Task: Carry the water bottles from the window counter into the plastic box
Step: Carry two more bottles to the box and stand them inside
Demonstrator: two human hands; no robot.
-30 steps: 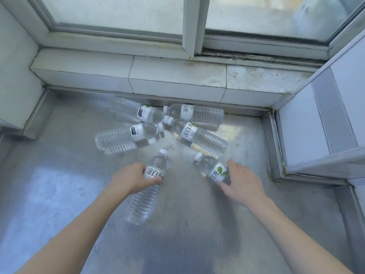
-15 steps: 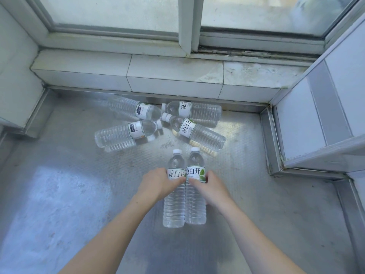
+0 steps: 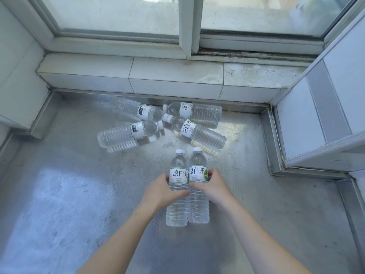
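Note:
Two clear water bottles with white caps lie side by side, caps pointing away from me, over the metal counter [image 3: 65, 204]. My left hand [image 3: 161, 191] grips the left bottle [image 3: 177, 206] just below its white label. My right hand [image 3: 214, 186] grips the right bottle [image 3: 198, 208] at its label. Several more bottles lie on their sides further back: one [image 3: 126, 135] at the left, one [image 3: 136, 110] behind it, one [image 3: 199, 112] by the sill and one [image 3: 201, 134] in front of that. The plastic box is not in view.
A tiled sill [image 3: 173, 78] and window frame [image 3: 187, 26] close off the back. A white wall block [image 3: 17, 82] stands at the left and a white cabinet panel [image 3: 320, 107] at the right.
A second ago each hand held a bottle lying apart and slanted. The hands have since brought both bottles together, parallel, and drawn them slightly toward me.

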